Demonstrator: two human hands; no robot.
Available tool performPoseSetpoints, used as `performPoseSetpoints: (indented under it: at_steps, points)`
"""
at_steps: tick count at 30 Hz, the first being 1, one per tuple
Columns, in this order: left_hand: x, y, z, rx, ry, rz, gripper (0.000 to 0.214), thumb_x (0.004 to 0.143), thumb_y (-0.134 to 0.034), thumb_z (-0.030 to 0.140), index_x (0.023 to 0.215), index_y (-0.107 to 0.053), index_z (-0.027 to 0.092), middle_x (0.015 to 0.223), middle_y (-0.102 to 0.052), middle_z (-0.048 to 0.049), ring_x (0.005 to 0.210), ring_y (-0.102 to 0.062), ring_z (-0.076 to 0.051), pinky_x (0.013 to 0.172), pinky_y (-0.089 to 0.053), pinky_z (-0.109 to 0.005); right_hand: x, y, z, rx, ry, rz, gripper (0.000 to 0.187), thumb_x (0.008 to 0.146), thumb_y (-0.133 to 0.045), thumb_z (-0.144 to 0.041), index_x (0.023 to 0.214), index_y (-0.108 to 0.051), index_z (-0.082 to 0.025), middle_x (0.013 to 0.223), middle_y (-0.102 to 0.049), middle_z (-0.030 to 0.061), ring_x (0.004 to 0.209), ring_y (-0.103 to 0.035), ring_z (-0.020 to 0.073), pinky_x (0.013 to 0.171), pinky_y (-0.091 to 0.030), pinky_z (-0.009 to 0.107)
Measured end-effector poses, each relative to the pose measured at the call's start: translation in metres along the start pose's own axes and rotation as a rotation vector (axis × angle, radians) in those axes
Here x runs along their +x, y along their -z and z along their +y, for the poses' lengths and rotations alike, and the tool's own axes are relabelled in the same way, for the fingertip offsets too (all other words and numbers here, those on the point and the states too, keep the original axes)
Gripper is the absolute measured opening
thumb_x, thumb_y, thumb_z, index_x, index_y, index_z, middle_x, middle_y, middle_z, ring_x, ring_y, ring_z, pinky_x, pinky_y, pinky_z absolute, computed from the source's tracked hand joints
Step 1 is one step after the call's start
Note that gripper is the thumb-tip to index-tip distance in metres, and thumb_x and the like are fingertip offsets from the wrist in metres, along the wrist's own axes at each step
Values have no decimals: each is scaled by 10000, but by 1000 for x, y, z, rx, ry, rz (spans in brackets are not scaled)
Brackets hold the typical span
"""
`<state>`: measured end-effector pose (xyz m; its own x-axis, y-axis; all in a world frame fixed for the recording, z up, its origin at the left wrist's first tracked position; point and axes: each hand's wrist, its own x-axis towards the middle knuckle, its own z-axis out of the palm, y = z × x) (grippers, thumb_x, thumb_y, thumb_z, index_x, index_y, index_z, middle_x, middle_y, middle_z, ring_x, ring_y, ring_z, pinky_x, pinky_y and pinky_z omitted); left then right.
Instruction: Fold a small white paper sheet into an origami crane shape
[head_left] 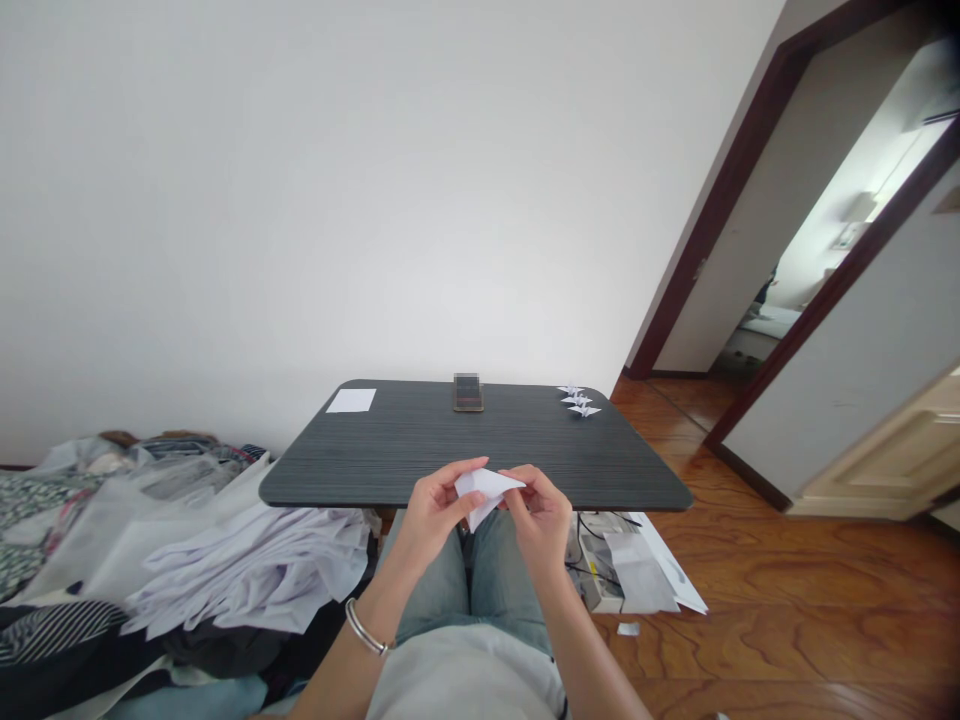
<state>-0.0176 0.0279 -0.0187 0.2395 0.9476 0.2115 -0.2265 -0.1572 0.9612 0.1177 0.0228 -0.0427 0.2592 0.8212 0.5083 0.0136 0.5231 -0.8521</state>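
Observation:
A small folded piece of white paper [486, 492] is held between both hands just in front of the near edge of the dark table [420, 455]. My left hand [435, 508] pinches its left side, fingers closed on it. My right hand [538, 510] pinches its right side. A silver bangle [365, 630] sits on my left wrist. Below the hands are my knees in jeans.
On the table lie a white paper sheet [351, 400] at the far left, a phone [468, 392] at the far middle and three small folded paper cranes [579, 401] at the far right. Heaped cloth and bags [225, 560] lie left; papers [637, 570] on the wooden floor right.

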Motion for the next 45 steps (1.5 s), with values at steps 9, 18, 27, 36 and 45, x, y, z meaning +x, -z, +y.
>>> performPoseSetpoints:
  at_steps: [9,18,27,36,45]
  points:
    - [-2,-1,2,22,-7,0,404,654,-717,256,1033,-641,137,898,-689,-86,770,-615,-181,659,-483,-252,0,0,-4,-9,-24,-9,111,768,-548,-232,714,-634,-186,638,-596,16,535,-543,139,471,-451,230]
    - [-1,1,2,32,-4,-27,407,675,-699,239,1061,-620,138,958,-686,-102,814,-627,-189,714,-483,-265,0,0,-4,-33,2,-2,103,760,-554,-222,715,-639,-185,638,-598,15,552,-553,142,496,-463,232]
    - [0,1,6,-42,19,-18,310,693,-679,241,992,-666,159,849,-687,-61,723,-600,-150,622,-454,-216,0,-1,-7,-61,44,-27,92,769,-558,-197,756,-649,-194,684,-610,25,606,-564,150,512,-472,234]
    - [-2,-2,6,-187,124,60,304,722,-638,288,1004,-663,176,831,-684,-50,660,-596,-150,531,-476,-228,1,-2,-7,82,11,-181,149,824,-537,-277,891,-659,-223,760,-582,25,612,-575,138,476,-454,217]
    - [-2,-5,2,-97,82,44,342,720,-640,279,1039,-650,155,803,-678,-53,590,-572,-119,520,-446,-204,5,-4,-3,75,-32,-200,123,748,-635,-264,853,-660,-204,729,-525,8,595,-524,120,433,-400,190]
